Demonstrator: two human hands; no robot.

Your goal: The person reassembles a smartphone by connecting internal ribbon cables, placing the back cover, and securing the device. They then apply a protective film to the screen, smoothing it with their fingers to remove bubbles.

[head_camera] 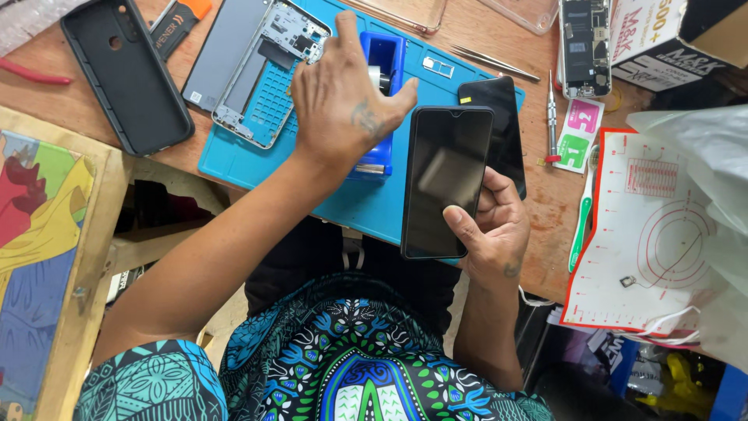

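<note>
Here the worn wooden desk (538,210) carries a broad, flat blue rubber mat (351,199) moulded with a grid of small square pockets, its near edge overhanging the person's lap. On the mat's far left lies a bare phone frame (253,66), a thin grey rectangle with a smooth panel and a pale metal rim, with small circuit parts showing at its top end. Left of it, straight on the wood, rests a matte black phone case (128,74), soft-looking, with rounded corners and a round hole. The right hand (495,230) grips a glossy black phone screen (446,181), a slim slab with rounded corners held upright above the mat's near edge: the thumb presses flat on the glass near its lower right, and the fingers curl behind it. A second shiny dark screen (506,129) lies just behind it, on the mat's right corner. The left hand (343,101) hangs palm down over a chunky blue plastic tape holder (382,86) in the middle of the mat, fingers bent loosely toward its top; whether they clasp anything I cannot tell. At right lies a white sheet with red rings (650,234), a green and white toothbrush (583,222) beside it, and farther back thin steel tweezers (491,62).
</note>
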